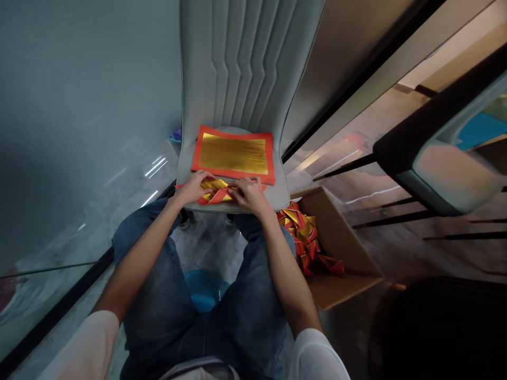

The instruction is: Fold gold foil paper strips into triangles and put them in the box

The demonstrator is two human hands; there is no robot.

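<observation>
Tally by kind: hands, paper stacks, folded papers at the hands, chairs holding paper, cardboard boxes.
Hands: 2 (left hand, right hand)
Paper stack: 1
Folded paper at the hands: 1
Chair holding paper: 1
Cardboard box: 1
Total: 6
Pieces in the box overlap too much to count.

2 hands are showing: 1 left hand (193, 189) and 1 right hand (249, 195), together holding 1 partly folded red-and-gold paper (217, 197). 1 stack of sheets (233, 153) is lying just beyond, its layers sitting too closely to count. 1 grey chair (245, 58) is bearing these. 1 cardboard box (340, 232) is holding many folded papers (307, 237), overlapping too much for counting. 2 denim-clad legs (166, 285) are flanking 1 blue object (201, 287). 2 white sleeves (87, 343) are showing, and at least 1 other chair (455, 179) is standing at the right.
</observation>
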